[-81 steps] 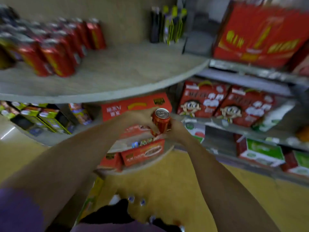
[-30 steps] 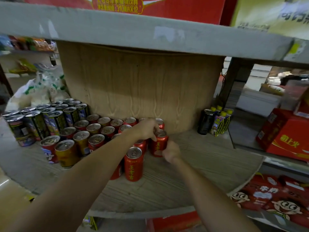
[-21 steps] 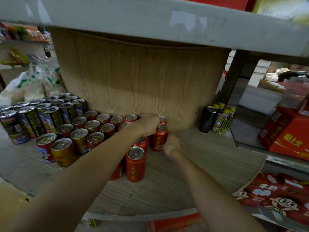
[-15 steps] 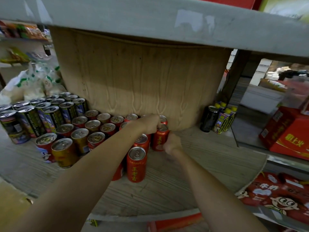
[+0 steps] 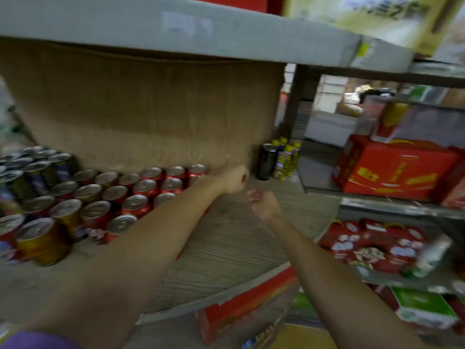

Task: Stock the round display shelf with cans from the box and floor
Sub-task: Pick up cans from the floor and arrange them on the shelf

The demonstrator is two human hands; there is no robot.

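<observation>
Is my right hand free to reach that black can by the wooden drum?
Probably yes: the right hand looks empty, and only bare shelf board lies between it and the black can.

Two hands over the shelf: left hand point(image 5: 235, 181), right hand point(image 5: 264, 205). Red cans point(image 5: 147, 188): about ten tops showing, more hidden by the arm. Gold cans point(image 5: 41, 240): two or three at front. Dark cans point(image 5: 37, 170): five or six, blurred. One black can point(image 5: 266, 161). Yellow-capped bottles point(image 5: 286, 159): about three.

glossy metal cans point(image 5: 141, 205), matt wood-grain shelf point(image 5: 226, 248)
</observation>
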